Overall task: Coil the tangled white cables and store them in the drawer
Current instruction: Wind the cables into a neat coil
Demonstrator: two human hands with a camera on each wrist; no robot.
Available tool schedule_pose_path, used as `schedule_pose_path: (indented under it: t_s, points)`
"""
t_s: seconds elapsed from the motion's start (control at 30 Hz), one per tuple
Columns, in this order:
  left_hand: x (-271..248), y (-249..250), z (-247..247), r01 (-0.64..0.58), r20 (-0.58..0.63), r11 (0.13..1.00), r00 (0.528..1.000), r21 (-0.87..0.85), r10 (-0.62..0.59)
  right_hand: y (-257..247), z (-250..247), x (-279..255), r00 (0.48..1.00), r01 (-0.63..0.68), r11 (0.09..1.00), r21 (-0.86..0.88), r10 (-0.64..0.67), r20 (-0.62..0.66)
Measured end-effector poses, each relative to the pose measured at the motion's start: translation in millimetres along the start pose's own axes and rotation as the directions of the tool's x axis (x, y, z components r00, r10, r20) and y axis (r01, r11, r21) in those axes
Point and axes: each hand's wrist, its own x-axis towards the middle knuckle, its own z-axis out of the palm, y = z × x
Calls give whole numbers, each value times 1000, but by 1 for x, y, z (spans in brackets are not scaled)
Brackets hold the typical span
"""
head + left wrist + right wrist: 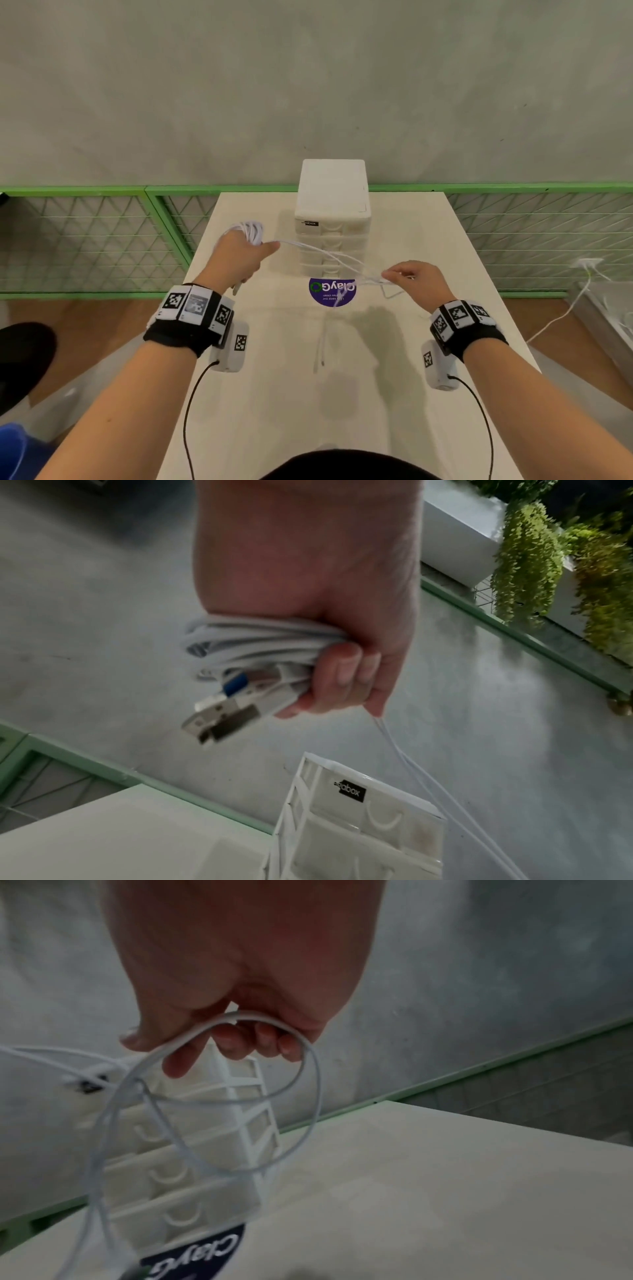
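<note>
Over a pale tabletop [428,342], the right hand [419,279] pinches a loose loop of white cable [325,253]. Strands run taut to the left hand [239,258], fisted around a coiled bundle [253,645] with USB plugs [222,715] poking out. Behind stands the drawer unit [332,212], all drawers closed. Winding likely goes best with light, even tension, feeding each loop into the fist.

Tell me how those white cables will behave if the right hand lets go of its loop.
Likely floppy: the white cables sag between the left hand and right hand, so the freed loop should drop onto the table. Probably light, since a few fingers carry it. The coil may spring loose.
</note>
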Motion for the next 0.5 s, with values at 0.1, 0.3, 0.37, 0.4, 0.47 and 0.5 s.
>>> schedule_pose_path:
  t_s: [0.1, 0.3, 0.37, 0.4, 0.47, 0.5]
  points:
    - [-1, 3, 2, 20, 12, 1000, 1000, 0, -20, 13, -3, 2, 998, -53, 990, -133, 57, 22]
    - [-16, 29, 26, -39, 185, 999, 982, 24, 34, -36, 11, 10, 985, 167, 972, -165, -171, -11]
    - [-22, 41, 35, -84, 238, 996, 969, 37, 73, -65, 22, 8, 959, 275, 955, -115, -264, 98]
    - [-24, 47, 38, -105, 259, 994, 961, 28, 94, -76, 29, 7, 943, 314, 944, -98, -298, 150]
    - [-29, 56, 40, -134, 282, 991, 951, -8, 131, -85, 40, 8, 918, 361, 928, -93, -336, 208]
    - [-30, 58, 39, -141, 283, 990, 949, -24, 142, -85, 43, 8, 913, 376, 922, -89, -353, 204]
